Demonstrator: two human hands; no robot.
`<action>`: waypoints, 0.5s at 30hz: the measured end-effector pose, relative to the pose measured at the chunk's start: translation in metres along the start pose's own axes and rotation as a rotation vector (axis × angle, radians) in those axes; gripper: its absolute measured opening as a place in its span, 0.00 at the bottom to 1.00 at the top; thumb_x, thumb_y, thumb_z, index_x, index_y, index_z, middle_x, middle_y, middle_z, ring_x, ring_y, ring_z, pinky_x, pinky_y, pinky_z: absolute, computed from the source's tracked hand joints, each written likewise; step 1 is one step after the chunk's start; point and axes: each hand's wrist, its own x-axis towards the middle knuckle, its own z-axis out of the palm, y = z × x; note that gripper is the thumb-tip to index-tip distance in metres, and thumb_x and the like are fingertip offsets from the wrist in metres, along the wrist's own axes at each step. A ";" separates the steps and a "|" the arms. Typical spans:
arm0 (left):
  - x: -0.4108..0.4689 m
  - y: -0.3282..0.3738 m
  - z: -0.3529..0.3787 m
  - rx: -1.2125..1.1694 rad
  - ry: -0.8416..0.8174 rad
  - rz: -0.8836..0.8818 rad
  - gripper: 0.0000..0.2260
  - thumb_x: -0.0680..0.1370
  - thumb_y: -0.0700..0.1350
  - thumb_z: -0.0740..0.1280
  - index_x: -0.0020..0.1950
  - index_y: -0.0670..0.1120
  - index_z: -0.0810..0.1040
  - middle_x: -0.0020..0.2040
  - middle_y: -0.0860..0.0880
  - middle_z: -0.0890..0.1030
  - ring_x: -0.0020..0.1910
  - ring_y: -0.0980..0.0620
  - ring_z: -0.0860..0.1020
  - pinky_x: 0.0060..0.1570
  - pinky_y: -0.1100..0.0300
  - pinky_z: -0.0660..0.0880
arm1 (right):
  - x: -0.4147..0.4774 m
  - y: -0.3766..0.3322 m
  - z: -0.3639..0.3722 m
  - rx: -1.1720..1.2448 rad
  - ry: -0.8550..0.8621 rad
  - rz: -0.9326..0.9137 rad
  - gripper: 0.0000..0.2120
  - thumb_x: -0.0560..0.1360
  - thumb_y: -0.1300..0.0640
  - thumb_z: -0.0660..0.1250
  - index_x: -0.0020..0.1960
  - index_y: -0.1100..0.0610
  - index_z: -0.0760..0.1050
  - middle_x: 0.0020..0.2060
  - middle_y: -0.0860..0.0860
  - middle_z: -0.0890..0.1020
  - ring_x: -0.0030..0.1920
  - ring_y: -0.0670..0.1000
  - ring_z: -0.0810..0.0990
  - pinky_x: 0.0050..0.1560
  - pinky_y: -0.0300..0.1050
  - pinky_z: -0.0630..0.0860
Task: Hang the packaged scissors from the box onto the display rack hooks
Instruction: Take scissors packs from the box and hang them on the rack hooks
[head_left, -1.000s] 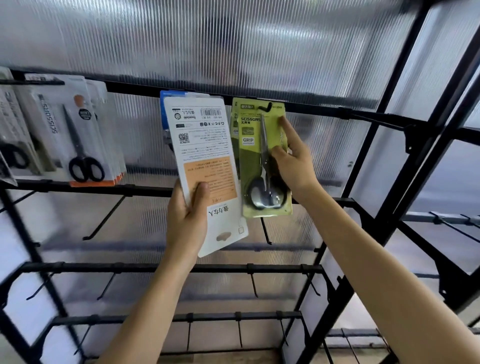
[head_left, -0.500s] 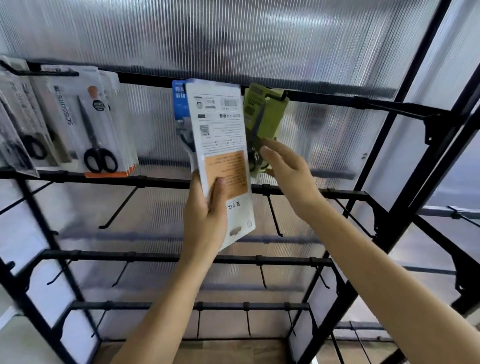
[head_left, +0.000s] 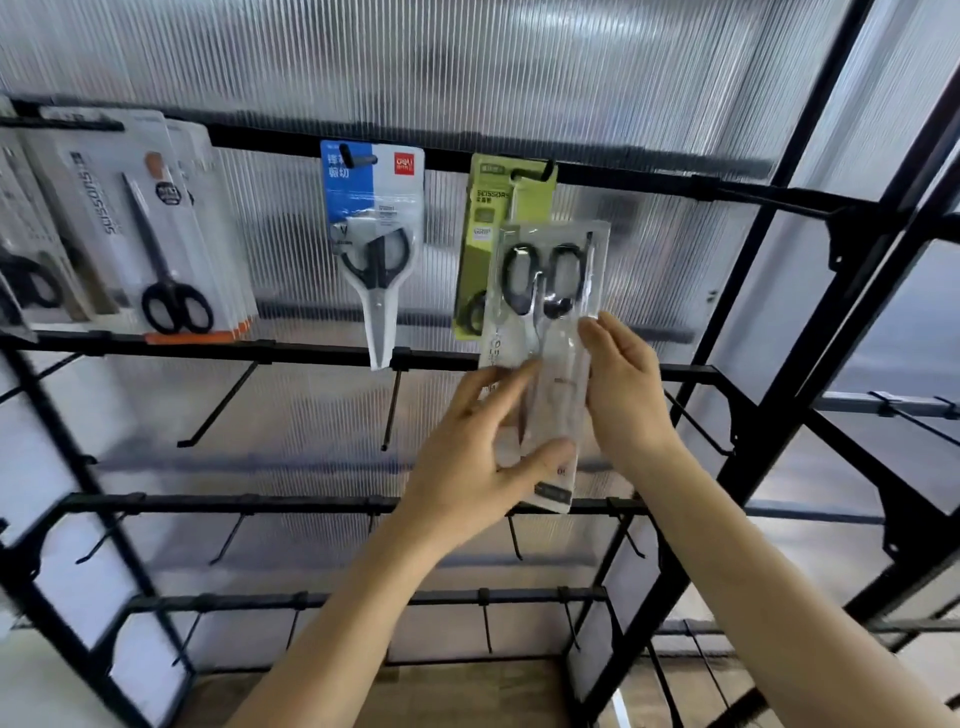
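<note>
— Fingers (head_left: 498, 387) and thumb of the left hand (head_left: 467, 467) pinch the lower half of the clear scissors pack (head_left: 550, 332). The right hand (head_left: 623, 395) only lays nearly straight fingers against the pack's right edge; it isn't gripping.

— Where is the pack relative to the display rack (head_left: 675, 184)?

— In the air, just in front of the green scissors pack (head_left: 485, 208), which hangs from a hook (head_left: 543, 169) on the top rail. The clear one is on no hook.

— What worries you?

— It's upside down: black handles up, blades pointing down. I can't see a hang hole at the top edge. I'd guess it sits at the bottom end, near the left thumb. Pushed onto a hook like this, nothing would catch.

— So it needs turning over.

— Yes, and that's the risky part. The film looks slick and only one hand really holds it, so it could slip during the turn and drop through the rack.

— Anything else?

— Its top corner overlaps the green pack. A careless swing could knock that off its hook, or bump the blue scissors pack (head_left: 374, 208) to its left. The empty hooks (head_left: 218, 405) lower down are safer targets.
</note>
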 end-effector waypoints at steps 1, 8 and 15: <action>-0.001 -0.001 -0.002 -0.075 0.068 -0.021 0.30 0.71 0.69 0.58 0.68 0.55 0.64 0.57 0.61 0.69 0.47 0.63 0.75 0.48 0.68 0.76 | 0.002 0.002 -0.005 0.047 -0.001 0.019 0.11 0.80 0.60 0.56 0.45 0.62 0.75 0.34 0.52 0.81 0.35 0.50 0.79 0.35 0.43 0.74; -0.001 0.000 -0.016 -0.584 0.089 -0.542 0.11 0.75 0.55 0.61 0.54 0.54 0.75 0.50 0.51 0.80 0.45 0.55 0.79 0.40 0.59 0.75 | 0.001 0.005 -0.013 0.535 -0.065 0.175 0.12 0.81 0.62 0.53 0.47 0.58 0.75 0.33 0.47 0.82 0.32 0.43 0.80 0.39 0.36 0.80; 0.002 -0.008 -0.036 -0.388 -0.081 -0.500 0.07 0.74 0.49 0.64 0.50 0.51 0.79 0.41 0.53 0.81 0.38 0.58 0.80 0.34 0.65 0.75 | 0.002 0.011 -0.009 -0.041 0.078 -0.102 0.31 0.76 0.64 0.62 0.74 0.53 0.53 0.70 0.51 0.64 0.66 0.49 0.67 0.60 0.37 0.73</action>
